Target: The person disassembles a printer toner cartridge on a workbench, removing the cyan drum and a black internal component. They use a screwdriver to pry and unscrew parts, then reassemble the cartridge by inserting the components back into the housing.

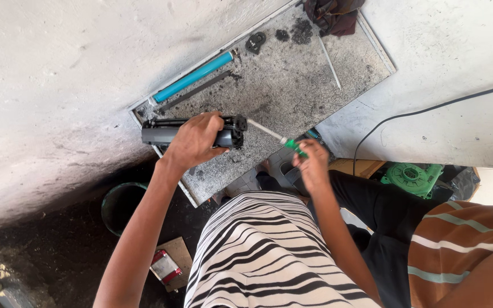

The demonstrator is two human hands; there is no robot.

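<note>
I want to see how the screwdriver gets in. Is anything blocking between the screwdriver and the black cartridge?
Nothing visible blocks it. The right hand holds the green-handled screwdriver, and its shaft runs straight to the end of the black cartridge, which the left hand grips from above on the sooty tray.

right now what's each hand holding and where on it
Left hand clamps the black cartridge near its right end, fingers over the top. Right hand holds the screwdriver by its green handle, tip at the cartridge's end.
</note>
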